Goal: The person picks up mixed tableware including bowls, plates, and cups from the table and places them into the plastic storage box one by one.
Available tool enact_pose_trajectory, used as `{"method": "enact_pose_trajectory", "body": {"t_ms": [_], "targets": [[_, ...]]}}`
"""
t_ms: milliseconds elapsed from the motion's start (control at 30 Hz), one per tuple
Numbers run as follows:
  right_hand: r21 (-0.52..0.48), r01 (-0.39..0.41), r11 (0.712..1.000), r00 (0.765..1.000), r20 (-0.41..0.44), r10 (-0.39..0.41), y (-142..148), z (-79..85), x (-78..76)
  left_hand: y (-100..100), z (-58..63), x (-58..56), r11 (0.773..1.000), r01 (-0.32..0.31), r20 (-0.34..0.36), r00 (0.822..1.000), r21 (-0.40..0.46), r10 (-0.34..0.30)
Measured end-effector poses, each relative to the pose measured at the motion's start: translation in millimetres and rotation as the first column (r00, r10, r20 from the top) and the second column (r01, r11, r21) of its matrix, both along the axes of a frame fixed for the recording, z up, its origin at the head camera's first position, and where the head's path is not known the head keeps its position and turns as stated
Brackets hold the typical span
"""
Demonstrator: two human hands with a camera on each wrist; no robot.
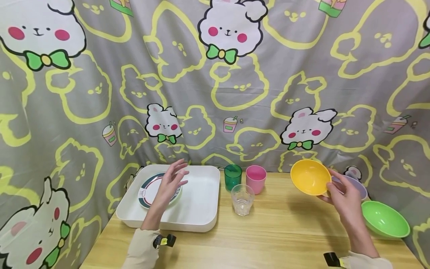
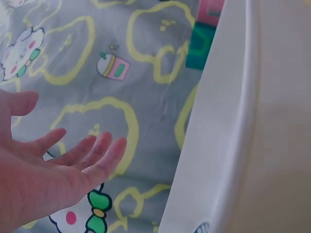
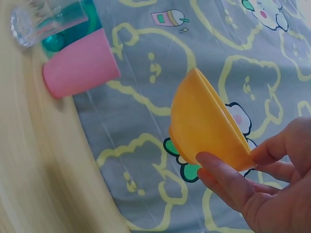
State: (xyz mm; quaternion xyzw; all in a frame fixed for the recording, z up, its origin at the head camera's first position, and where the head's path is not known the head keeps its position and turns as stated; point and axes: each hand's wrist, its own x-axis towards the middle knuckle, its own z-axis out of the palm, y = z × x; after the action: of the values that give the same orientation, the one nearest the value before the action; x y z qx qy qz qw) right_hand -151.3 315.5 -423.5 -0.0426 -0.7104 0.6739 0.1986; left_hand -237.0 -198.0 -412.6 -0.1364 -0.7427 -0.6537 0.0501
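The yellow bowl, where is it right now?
In the head view, the yellow bowl is right of centre, held above the table by the right hand, with the pink cup to its left.

My left fingers point(image 2: 103, 162) spread before the patterned curtain point(image 2: 160, 111); a green cup point(image 2: 200, 46) and pink cup point(image 2: 209, 11) peek past the white tray point(image 2: 218, 121).

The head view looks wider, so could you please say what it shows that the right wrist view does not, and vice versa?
Only the head view: the white rectangular tray, round green-rimmed plate, left hand, bright green bowl and pale purple bowl.
Only the right wrist view: a side view of the round yellow bowl.
Both: that bowl in the right hand, the pink cup, translucent green cup, clear tumbler, patterned grey curtain and wooden table.
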Motion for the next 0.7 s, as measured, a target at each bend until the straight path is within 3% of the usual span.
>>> {"method": "enact_pose_trajectory", "body": {"t_ms": [200,700], "targets": [[-0.094,-0.027,0.995,0.999,-0.036,0.023,-7.1,0.7,-2.4,14.9,2.0,-1.0,0.998,0.031,-0.008,1.0,0.058,-0.03],[-0.205,0.016,0.979,1.0,0.014,-0.013,-19.6,0.6,-3.9,49.2,4.6,-4.2,0.978,0.111,-0.02,0.994,0.179,-0.109]]}}
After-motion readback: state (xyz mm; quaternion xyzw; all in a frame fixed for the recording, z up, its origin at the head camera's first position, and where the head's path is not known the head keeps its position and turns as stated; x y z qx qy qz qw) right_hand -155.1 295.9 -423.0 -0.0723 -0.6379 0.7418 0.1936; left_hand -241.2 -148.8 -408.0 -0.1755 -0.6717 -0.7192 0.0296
